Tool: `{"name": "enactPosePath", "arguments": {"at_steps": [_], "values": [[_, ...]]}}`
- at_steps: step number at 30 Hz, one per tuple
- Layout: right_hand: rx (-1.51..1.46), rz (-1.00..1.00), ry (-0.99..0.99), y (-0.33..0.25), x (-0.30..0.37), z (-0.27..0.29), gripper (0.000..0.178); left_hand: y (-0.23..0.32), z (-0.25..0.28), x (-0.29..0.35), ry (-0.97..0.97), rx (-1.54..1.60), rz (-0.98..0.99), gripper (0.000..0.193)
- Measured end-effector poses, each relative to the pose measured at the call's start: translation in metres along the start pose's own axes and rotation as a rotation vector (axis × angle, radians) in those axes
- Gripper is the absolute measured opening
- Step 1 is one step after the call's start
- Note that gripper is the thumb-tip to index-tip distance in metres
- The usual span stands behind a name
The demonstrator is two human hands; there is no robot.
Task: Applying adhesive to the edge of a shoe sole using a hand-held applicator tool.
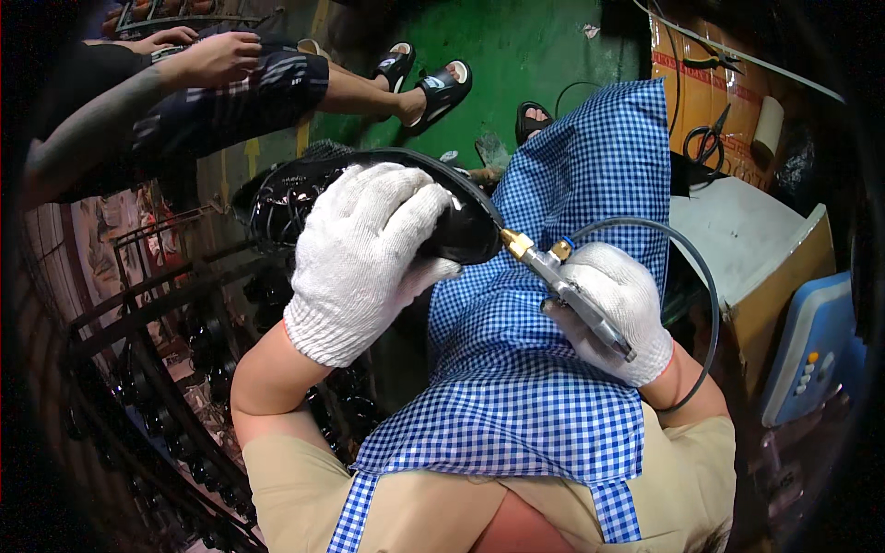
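Note:
My left hand (355, 253), in a white knit glove, is closed over a glossy black shoe (468, 232) with lacing on its left part. The shoe lies on its side, its sole edge turned away from me, and my palm hides its middle. In my gloved right hand (622, 309) is a grey metal air gun (588, 316) with a brass fitting at the front. Its thin tip is at the shoe's right end; whether it touches cannot be made out. A dark air hose (708, 276) loops from the gun around my right wrist.
Black metal racks (138, 323) with dark shoes stand at left. Another person's arm (111, 120) and legs are at upper left. Scissors (708, 143) and pliers (714, 63) lie on an orange carton (664, 55). An opened cardboard box (784, 286) and a blue-white device (811, 346) are at right.

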State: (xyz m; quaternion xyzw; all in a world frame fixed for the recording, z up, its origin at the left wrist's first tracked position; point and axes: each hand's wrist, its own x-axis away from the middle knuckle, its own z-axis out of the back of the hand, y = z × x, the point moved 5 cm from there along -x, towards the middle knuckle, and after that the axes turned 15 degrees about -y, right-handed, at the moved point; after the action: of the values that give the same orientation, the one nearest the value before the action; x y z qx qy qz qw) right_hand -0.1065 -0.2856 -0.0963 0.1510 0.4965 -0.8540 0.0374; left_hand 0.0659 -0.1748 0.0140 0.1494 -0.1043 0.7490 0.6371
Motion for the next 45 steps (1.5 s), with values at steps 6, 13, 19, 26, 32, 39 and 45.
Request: {"name": "enactPosePath", "arguments": {"at_steps": [6,13,19,26,32,39,45], "values": [[0.041,-0.001,0.135,0.009,-0.020,0.004,0.017,-0.007,0.006,-0.018,0.044,-0.029,0.161,0.056],[-0.026,-0.029,0.231,0.029,-0.064,-0.001,0.012,-0.031,0.013,-0.043,-0.003,-0.127,0.342,0.053],[-0.020,0.029,0.310,0.041,-0.103,-0.011,0.013,-0.067,0.018,-0.054,-0.124,-0.099,0.485,0.058],[-0.146,-0.045,0.359,0.050,-0.122,-0.028,0.017,-0.088,0.021,-0.057,-0.141,-0.123,0.521,0.062],[-0.181,-0.062,0.385,0.051,-0.120,-0.037,0.020,-0.092,0.020,-0.060,-0.152,-0.092,0.554,0.064],[-0.183,-0.010,0.316,0.035,-0.115,-0.066,0.021,-0.130,0.020,-0.052,-0.192,0.030,0.669,0.078],[-0.254,0.006,0.277,0.024,-0.106,-0.087,0.017,-0.161,0.007,-0.032,-0.105,0.131,0.754,0.085]]}}
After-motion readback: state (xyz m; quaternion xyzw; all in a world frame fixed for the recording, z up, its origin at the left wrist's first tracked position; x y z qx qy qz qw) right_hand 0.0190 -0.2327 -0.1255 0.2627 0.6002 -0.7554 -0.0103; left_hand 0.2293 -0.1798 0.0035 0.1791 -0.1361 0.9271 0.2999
